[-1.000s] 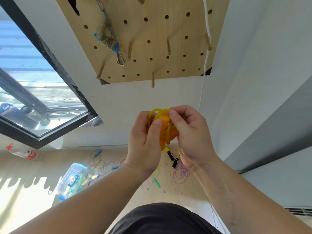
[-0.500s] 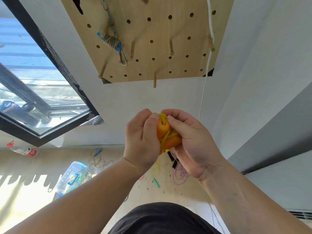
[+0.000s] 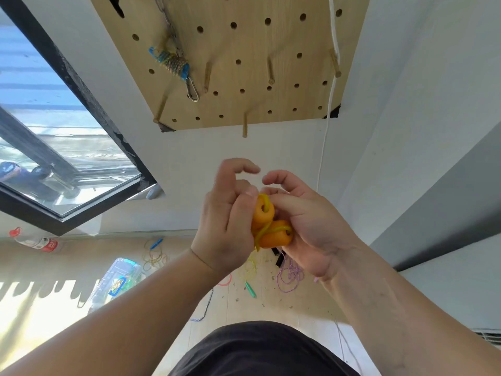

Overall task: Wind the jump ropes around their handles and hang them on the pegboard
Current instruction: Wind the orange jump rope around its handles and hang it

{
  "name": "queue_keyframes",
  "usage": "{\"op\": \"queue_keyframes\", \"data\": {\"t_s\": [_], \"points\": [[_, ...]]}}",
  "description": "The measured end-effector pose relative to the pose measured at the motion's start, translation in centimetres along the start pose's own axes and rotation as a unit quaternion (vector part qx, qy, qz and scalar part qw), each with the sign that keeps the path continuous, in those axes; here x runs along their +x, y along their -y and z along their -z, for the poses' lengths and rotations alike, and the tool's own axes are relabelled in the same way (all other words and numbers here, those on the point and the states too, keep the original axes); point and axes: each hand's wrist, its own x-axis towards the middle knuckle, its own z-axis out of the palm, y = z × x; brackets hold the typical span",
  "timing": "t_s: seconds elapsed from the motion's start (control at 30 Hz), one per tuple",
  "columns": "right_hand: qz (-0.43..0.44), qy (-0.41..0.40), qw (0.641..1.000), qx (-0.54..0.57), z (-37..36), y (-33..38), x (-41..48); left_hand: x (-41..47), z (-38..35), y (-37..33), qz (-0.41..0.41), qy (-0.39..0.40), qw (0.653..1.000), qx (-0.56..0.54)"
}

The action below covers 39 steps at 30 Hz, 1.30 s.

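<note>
Wooden pegboard (image 3: 284,39) is seen on a white wall. Below it, well apart, orange handles (image 3: 273,236) are clasped in the right hand (image 3: 314,229). Yellow rope (image 3: 267,206) is wound round them and pinned by the left hand (image 3: 227,223) thumb, forefinger lifted. Winding is judged nearly done; next, the end is to be tucked and the bundle hooked on a free peg (image 3: 244,127).

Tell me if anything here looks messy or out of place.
The floor is a mess: loose purple rope and yellow rope lie tangled, a bottle lies on its side by the wall, and a clear plastic box lies nearby. The orange handles, held by the left hand and right hand, look fine.
</note>
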Motion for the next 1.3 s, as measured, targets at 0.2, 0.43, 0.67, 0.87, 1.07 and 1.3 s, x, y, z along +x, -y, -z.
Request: {"op": "queue_keyframes", "data": {"t_s": [0.2, 0.43, 0.67, 0.87, 1.07, 1.3], "points": [[0.11, -0.07, 0.985, -0.112, 0.5, -2.0, 0.4, 0.9, -0.2, 0.5, 0.12, -0.083, 0.989, -0.004], [0.175, -0.058, 0.957, -0.222, 1.7, -2.9, 0.5, 0.4, 0.1, 0.0, 0.178, -0.052, 0.981, -0.061], [0.196, -0.064, 0.951, -0.232, 2.9, -2.7, 0.2, 0.3, 2.3, 0.8, 0.142, 0.114, 0.983, 0.025], [0.184, -0.071, 0.963, -0.183, 2.4, -2.8, -0.2, 0.0, 2.4, 0.7, 0.188, 0.146, 0.969, -0.07], [0.193, -0.159, 0.963, -0.101, 1.2, -1.9, 0.6, -1.3, 0.4, 1.4, 0.168, 0.06, 0.979, -0.101], [0.185, -0.106, 0.97, -0.117, 1.9, -0.1, 1.3, 0.3, 0.8, 0.5, 0.143, 0.075, 0.985, -0.063]]}}
